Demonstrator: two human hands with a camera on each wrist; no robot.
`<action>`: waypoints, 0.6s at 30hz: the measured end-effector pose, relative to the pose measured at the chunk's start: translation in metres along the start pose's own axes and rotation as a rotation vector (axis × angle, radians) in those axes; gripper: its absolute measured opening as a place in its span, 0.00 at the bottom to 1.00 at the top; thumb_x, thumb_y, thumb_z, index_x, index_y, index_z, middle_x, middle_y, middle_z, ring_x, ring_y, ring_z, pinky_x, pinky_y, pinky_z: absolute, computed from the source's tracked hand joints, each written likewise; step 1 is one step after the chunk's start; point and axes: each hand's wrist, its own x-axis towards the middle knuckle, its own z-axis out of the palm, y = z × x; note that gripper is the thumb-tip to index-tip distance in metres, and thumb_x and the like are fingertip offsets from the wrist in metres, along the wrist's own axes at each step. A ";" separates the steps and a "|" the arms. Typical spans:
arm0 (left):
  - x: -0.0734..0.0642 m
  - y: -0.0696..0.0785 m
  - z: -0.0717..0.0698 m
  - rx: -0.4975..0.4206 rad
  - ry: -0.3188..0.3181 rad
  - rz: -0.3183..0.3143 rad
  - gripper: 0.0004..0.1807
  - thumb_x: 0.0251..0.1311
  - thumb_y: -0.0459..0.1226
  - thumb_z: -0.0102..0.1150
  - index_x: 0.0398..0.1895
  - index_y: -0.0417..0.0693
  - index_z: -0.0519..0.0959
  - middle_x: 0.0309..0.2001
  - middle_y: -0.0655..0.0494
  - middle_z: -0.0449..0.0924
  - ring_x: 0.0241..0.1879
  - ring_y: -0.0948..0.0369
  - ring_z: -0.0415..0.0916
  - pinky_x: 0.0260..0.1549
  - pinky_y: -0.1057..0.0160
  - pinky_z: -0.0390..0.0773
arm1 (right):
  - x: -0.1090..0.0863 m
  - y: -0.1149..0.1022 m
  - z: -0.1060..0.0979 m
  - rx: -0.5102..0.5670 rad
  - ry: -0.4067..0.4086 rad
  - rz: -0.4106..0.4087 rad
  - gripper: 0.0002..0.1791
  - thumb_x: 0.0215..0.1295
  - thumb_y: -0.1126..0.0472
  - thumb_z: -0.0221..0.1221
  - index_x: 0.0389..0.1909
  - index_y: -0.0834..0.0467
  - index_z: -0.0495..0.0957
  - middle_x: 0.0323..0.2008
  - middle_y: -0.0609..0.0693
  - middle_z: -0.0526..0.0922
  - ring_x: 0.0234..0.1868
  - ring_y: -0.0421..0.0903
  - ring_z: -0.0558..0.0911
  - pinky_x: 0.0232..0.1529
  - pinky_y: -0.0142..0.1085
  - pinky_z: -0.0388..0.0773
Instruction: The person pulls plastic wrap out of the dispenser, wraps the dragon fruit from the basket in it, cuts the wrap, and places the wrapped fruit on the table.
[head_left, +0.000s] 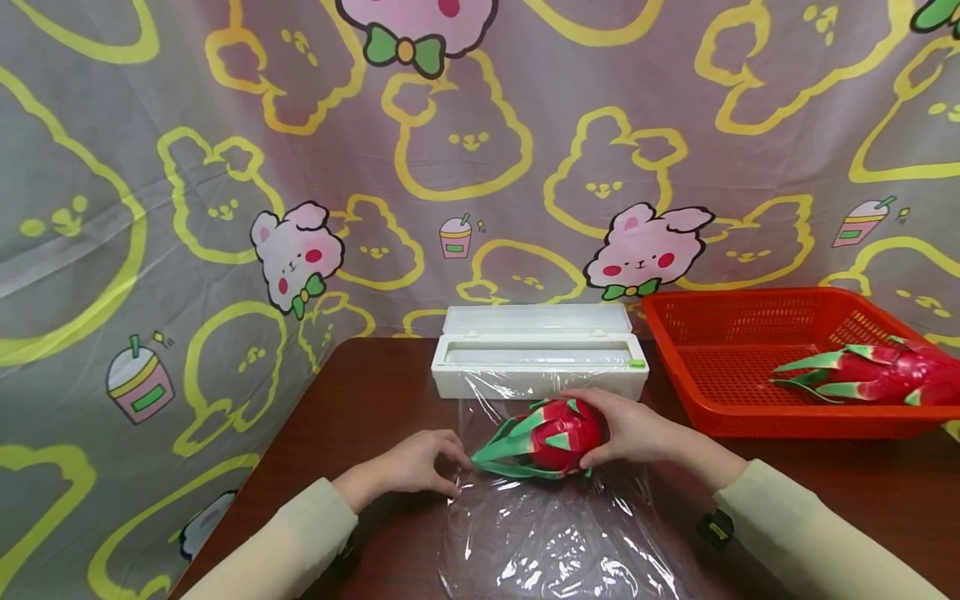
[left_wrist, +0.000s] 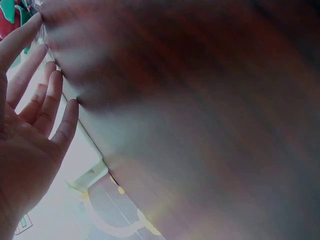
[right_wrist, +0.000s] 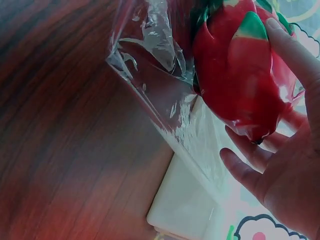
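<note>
A red dragon fruit (head_left: 567, 433) with green leaf tips lies on its side on clear plastic wrap (head_left: 555, 542), its leaves pointing left. My right hand (head_left: 633, 429) grips its rounded end, thumb on the near side and fingers round the far side; the right wrist view shows the thumb against the red skin (right_wrist: 240, 75). My left hand (head_left: 416, 462) is at the leaf tips and the left edge of the wrap, fingers loosely bent. In the left wrist view the left hand's fingers (left_wrist: 47, 105) are spread and fairly straight. Whether they touch the wrap I cannot tell.
Behind the fruit stands a white wrap dispenser (head_left: 540, 382), lid raised, with the wrap running from it toward me. At the right, a red plastic basket (head_left: 810, 421) holds another dragon fruit (head_left: 892, 372). A patterned curtain (head_left: 465, 208) hangs behind the dark wooden table (head_left: 360, 383).
</note>
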 end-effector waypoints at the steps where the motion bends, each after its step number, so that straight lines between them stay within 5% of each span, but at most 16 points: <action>1: 0.000 0.001 0.000 -0.002 -0.001 -0.003 0.17 0.47 0.45 0.76 0.42 0.55 0.87 0.40 0.69 0.76 0.43 0.67 0.73 0.47 0.61 0.73 | 0.000 0.000 0.000 0.000 0.001 0.004 0.52 0.41 0.51 0.78 0.69 0.53 0.64 0.59 0.54 0.72 0.58 0.57 0.71 0.49 0.51 0.78; 18: 0.000 0.000 0.000 -0.029 0.006 0.002 0.17 0.47 0.43 0.76 0.42 0.54 0.87 0.40 0.69 0.77 0.41 0.67 0.73 0.45 0.63 0.74 | 0.003 0.004 -0.001 0.004 0.014 0.009 0.52 0.43 0.49 0.77 0.70 0.54 0.62 0.60 0.54 0.72 0.58 0.55 0.72 0.51 0.53 0.76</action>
